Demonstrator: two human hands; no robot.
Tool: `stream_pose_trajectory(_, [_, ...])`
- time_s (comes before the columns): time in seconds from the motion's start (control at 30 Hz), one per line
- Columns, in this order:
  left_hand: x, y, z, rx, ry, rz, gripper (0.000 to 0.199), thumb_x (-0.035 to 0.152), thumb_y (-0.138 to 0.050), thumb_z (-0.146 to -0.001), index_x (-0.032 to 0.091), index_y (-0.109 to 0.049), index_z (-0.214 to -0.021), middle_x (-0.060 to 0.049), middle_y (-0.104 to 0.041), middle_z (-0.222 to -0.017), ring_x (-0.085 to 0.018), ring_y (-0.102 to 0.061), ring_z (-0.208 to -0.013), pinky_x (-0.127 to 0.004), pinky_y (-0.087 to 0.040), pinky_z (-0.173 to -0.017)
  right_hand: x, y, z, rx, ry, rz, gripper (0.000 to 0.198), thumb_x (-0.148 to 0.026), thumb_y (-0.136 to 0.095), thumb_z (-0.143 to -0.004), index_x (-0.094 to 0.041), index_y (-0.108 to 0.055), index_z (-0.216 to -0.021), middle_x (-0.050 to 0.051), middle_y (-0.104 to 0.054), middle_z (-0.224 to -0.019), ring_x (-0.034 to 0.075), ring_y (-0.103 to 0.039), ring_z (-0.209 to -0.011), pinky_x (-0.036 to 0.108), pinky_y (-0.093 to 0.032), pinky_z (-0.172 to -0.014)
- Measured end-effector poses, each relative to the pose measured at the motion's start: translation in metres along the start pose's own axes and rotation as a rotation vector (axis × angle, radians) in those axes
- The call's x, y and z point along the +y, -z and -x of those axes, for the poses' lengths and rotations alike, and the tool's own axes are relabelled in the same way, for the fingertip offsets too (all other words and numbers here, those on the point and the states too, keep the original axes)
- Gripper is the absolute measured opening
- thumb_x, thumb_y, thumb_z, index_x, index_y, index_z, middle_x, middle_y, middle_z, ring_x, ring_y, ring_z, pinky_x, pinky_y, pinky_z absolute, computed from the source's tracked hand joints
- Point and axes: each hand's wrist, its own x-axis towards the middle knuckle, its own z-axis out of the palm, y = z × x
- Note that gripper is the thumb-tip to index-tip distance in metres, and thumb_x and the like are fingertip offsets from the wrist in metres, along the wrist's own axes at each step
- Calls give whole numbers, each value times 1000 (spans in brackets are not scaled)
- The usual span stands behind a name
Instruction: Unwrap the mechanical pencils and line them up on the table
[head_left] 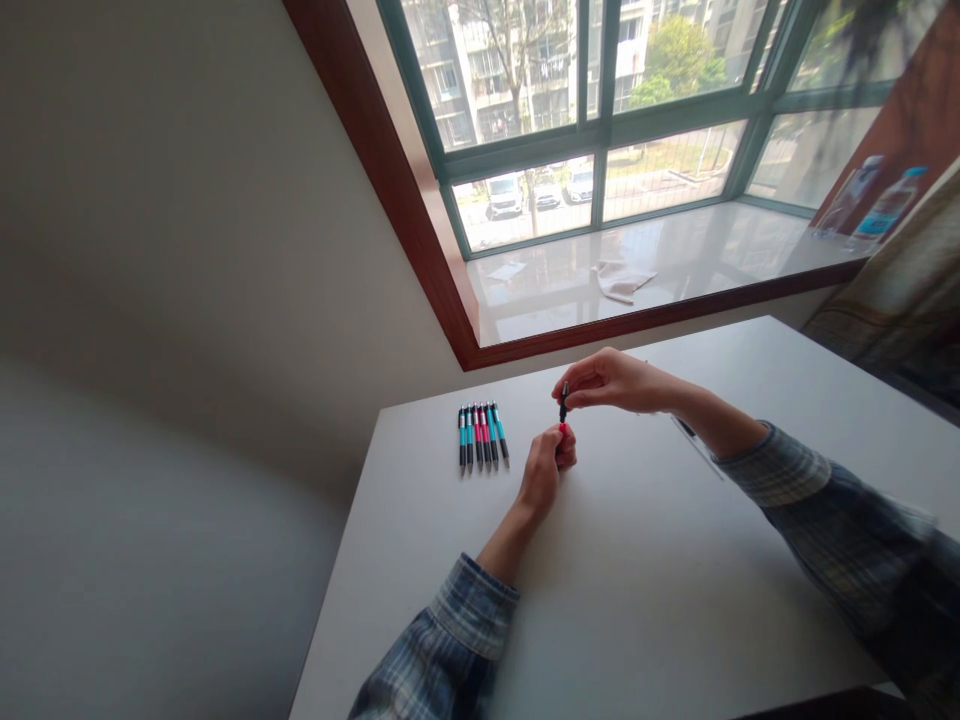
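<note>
My left hand [544, 468] is closed around a red pen barrel [562, 429], and only its top end shows above the fist. Just above it, the fingertips of my right hand [600, 380] pinch a black pen top [564, 400] held upright. The black part's lower end meets or nearly meets the red barrel; I cannot tell whether they are joined. Left of my hands, several pens [482, 437] with blue or red barrels and black grips lie side by side in a row on the white table [637, 580].
Thin dark and pale items [697, 448] lie partly hidden beneath my right forearm. Beyond the table, a windowsill [540, 300] holds a crumpled cloth [624, 281], a white paper [507, 271] and plastic bottles [889, 210]. A wall [187, 300] stands on the left, a curtain [892, 260] on the right.
</note>
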Motion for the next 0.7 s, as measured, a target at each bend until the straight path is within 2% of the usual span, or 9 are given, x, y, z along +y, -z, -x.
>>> stream_pose_trajectory(0.53, [-1, 0, -1, 6, -2, 26, 28, 40, -47, -86, 21, -41, -67, 4, -32, -60, -12, -28, -55, -29, -22, -55, 1, -1, 0, -31, -19, 15, 40, -49, -79, -79, -19, -79, -105, 8, -79, -103, 25, -74, -96, 41, -58, -91])
stream_pose_trajectory(0.7, [-3, -1, -2, 9, -6, 19, 28, 40, -47, -86, 20, -43, -67, 4, -33, -62, -11, -29, -56, -29, -23, -55, -1, -2, 0, 11, -29, 114, 41, -55, -79, -77, -19, -79, -97, 7, -80, -93, 25, -74, -90, 37, -57, -81])
